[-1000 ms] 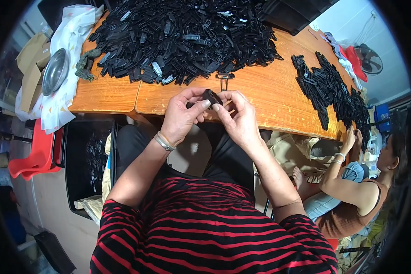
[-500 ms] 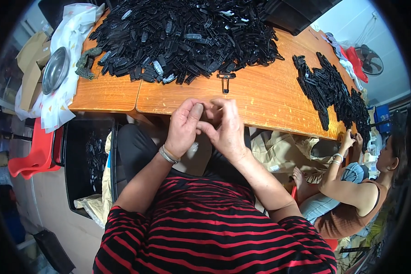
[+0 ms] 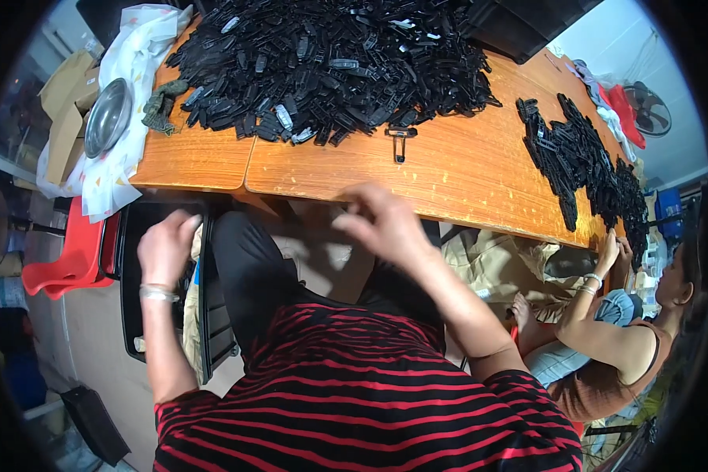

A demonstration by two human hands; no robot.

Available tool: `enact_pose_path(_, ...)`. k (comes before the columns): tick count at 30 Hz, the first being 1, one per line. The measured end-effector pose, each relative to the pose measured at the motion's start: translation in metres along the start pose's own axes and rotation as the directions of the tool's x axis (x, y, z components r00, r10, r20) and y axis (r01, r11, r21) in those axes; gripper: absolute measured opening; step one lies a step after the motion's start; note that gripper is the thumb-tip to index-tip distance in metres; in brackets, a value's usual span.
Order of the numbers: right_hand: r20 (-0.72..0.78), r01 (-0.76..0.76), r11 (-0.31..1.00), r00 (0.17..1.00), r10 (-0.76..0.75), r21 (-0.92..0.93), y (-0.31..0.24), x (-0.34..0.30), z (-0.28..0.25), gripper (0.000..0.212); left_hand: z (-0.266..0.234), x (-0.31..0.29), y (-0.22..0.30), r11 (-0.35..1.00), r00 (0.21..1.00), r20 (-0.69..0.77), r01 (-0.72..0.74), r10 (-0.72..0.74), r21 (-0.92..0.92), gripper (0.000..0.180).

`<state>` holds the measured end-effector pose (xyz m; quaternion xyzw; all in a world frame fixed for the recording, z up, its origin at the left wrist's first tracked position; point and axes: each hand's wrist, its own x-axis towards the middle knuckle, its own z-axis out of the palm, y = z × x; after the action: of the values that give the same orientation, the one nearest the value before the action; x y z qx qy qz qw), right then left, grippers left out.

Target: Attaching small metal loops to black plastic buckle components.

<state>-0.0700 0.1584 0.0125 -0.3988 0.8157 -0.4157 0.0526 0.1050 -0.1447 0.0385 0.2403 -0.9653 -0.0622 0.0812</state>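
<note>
My left hand (image 3: 167,245) is over a black plastic crate (image 3: 134,315) beside my left leg; its fingers are mostly hidden and blurred, so I cannot tell whether anything is in them. In front of the table's near edge, my right hand (image 3: 381,226) has bent fingers, with the thumb apart from them. Motion smears it, and I make out nothing held. Beyond it on the wooden table lies a single black clip-like piece with a narrow loop (image 3: 400,145). A large heap of small black plastic clips (image 3: 322,71) spreads behind that piece.
A second pile of black clips (image 3: 570,161) lies at the table's right, where another person (image 3: 606,346) sits working. Left are a metal bowl (image 3: 108,118), white patterned sheeting (image 3: 138,55), a dark green cloth bundle (image 3: 162,107) and a red chair (image 3: 75,256). Brown wrapping (image 3: 488,259) hangs under the table.
My hands were together in front of the table edge. The left has swung away to the left over the crate; the right stays near its place, its thumb and fingers parted.
</note>
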Motion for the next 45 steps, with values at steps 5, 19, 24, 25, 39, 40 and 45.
enact_pose_path(5, -0.297, -0.231, 0.916, 0.946, 0.132, -0.327, 0.026, 0.021, -0.039, 0.037, -0.01, -0.001, -0.01, 0.972, 0.909, -0.375, -0.111, 0.183, 0.207, 0.026)
enact_pose_path(19, -0.236, -0.233, 0.805, 0.964, 0.12, -0.545, 0.054, 0.048, -0.047, 0.023, 0.038, 0.141, 0.155, 0.797, 0.783, -0.237, -0.602, 0.575, -0.054, 0.037)
enact_pose_path(24, -0.157, -0.189, 0.822, 0.98, 0.122, -0.538, 0.052, 0.042, -0.057, 0.019, 0.036, 0.136, 0.164, 0.789, 0.787, -0.154, -0.611, 0.598, -0.057, 0.033)
enact_pose_path(25, -0.156, -0.183, 0.817, 0.981, 0.116, -0.547, 0.049, 0.04, -0.058, 0.019, 0.038, 0.132, 0.166, 0.799, 0.8, -0.154, -0.595, 0.58, -0.085, 0.033)
enact_pose_path(39, -0.16, -0.292, 0.899, 0.955, 0.251, -0.327, 0.021, 0.035, -0.058, 0.025, 0.059, 0.119, 0.171, 0.652, 0.88, -0.446, -0.435, 0.162, -0.621, 0.012)
enact_pose_path(40, -0.182, -0.24, 0.936, 0.963, 0.197, -0.256, 0.021, 0.035, -0.054, 0.025, 0.057, 0.115, 0.172, 0.515, 0.949, -0.311, -0.294, 0.055, -0.805, 0.012)
enact_pose_path(45, -0.243, -0.176, 0.981, 0.951, 0.189, 0.078, -0.003, 0.035, -0.037, 0.019, 0.059, 0.092, 0.179, -0.354, 0.977, 0.082, 0.149, 0.195, -0.923, 0.035)
